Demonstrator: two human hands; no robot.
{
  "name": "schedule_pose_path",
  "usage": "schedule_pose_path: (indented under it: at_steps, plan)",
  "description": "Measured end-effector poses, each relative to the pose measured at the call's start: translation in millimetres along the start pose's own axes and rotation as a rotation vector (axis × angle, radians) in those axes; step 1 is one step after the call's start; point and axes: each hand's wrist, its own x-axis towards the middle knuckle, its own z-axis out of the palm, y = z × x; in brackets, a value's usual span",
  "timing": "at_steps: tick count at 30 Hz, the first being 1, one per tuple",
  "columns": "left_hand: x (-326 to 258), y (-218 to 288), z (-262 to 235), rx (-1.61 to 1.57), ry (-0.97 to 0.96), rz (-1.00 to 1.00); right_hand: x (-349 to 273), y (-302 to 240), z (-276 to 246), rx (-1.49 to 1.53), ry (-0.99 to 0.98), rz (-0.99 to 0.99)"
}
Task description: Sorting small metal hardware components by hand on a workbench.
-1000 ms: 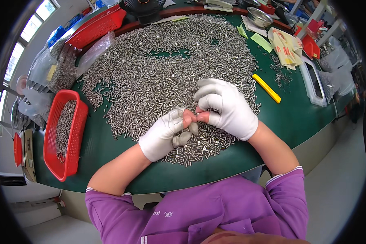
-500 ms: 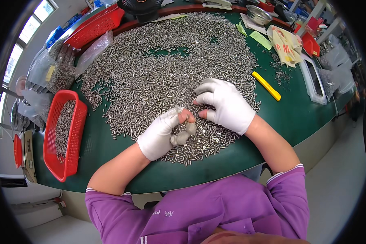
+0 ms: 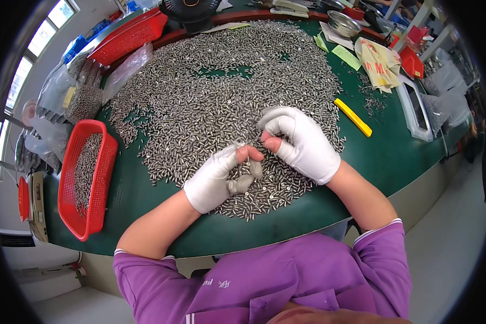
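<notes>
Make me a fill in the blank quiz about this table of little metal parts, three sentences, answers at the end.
1. Both hands wear ____ gloves, left hand and right hand.
2. The small metal parts lie heaped on a ____ table.
3. The red basket sits to the person's ____.

Answers: white; green; left

A wide heap of small metal pins [image 3: 221, 92] covers the middle of the desk [image 3: 394, 156]. Both hands rest on its near edge, the left hand [image 3: 218, 178] just beside the right hand [image 3: 302, 143]. A basket [image 3: 100, 183] holding more pins sits at the left. A flat bar [image 3: 352, 117] lies right of the heap, a tray [image 3: 414, 110] beyond it. Another basket [image 3: 127, 38] stands behind, at far left.
</notes>
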Motion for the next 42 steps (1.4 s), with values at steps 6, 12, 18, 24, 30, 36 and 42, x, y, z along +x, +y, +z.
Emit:
schedule_pose_path:
  at_steps: [6,12,18,24,30,36,42]
  plan:
    - [4.7,-5.1,-4.8,-0.033,-0.146,0.042,3.8,-5.6,2.6,-0.078,0.005,-0.237]
    - [2.3,-3.2,-1.7,-0.095,-0.110,0.000,-4.7,-3.3,7.5,0.158,-0.044,-0.107]
    - [3.7,-4.3,-5.7,-0.088,-0.109,-0.019,-4.9,-4.8,6.7,0.337,-0.124,0.061]
    - [4.9,-5.3,-6.5,-0.099,-0.138,-0.029,-3.2,-3.8,7.0,0.311,-0.126,0.041]
    - [3.9,-7.2,-2.0,-0.095,-0.110,0.034,-3.3,-4.2,0.0,0.108,-0.104,-0.058]
    - [2.7,-4.0,-4.1,-0.048,-0.078,0.020,-2.5,7.6,-9.5,-0.477,-0.074,0.010]
    - [4.3,-5.5,-6.1,-0.061,-0.090,0.018,-4.2,13.8,-2.3,-0.495,-0.112,0.008]
